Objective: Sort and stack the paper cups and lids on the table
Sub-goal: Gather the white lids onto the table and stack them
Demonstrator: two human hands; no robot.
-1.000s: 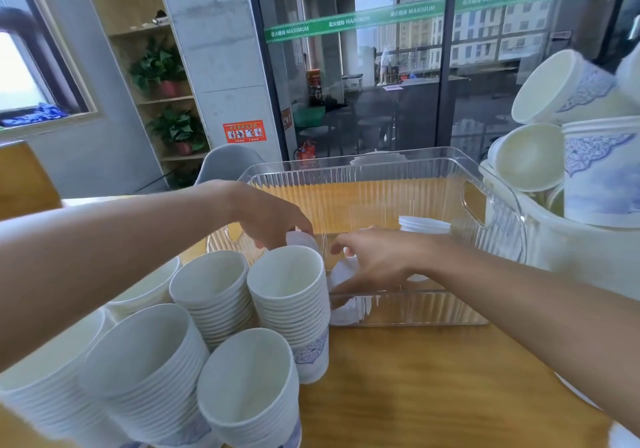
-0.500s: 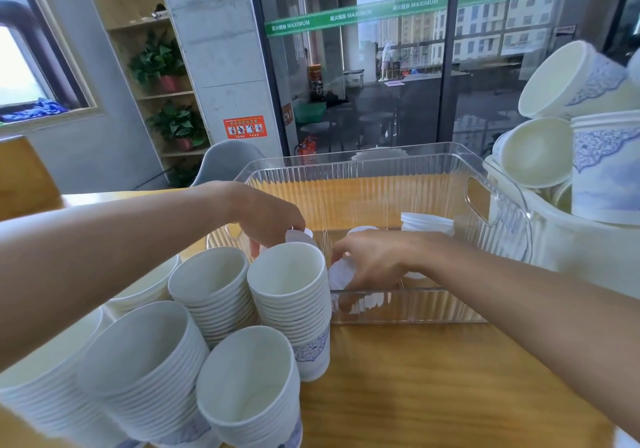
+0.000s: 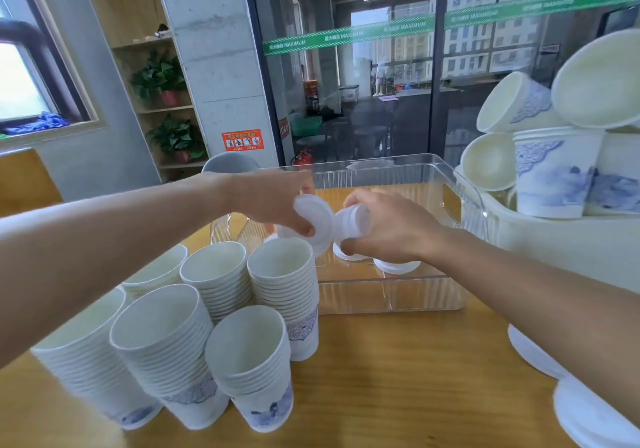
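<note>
Both hands are raised over the clear plastic bin [image 3: 391, 295]. My left hand [image 3: 273, 201] pinches a white lid [image 3: 313, 224], tilted on edge. My right hand [image 3: 391, 229] grips a small stack of white lids [image 3: 353, 220], held sideways next to that lid. More lids [image 3: 394, 265] lie on the bin's floor below my right hand. Several stacks of nested paper cups [image 3: 284, 288] stand on the wooden table at the front left, just outside the bin.
A white tub [image 3: 571, 250] at the right is piled with loose blue-patterned paper cups [image 3: 554, 170]. White lids [image 3: 588, 413] lie on the table at the lower right, partly under my right forearm. A grey chair [image 3: 228, 163] stands behind the table.
Both hands have lifted out of the bin with lids, from low near its floor to above its front rim. The lid in my left hand and the stack in my right now meet.
</note>
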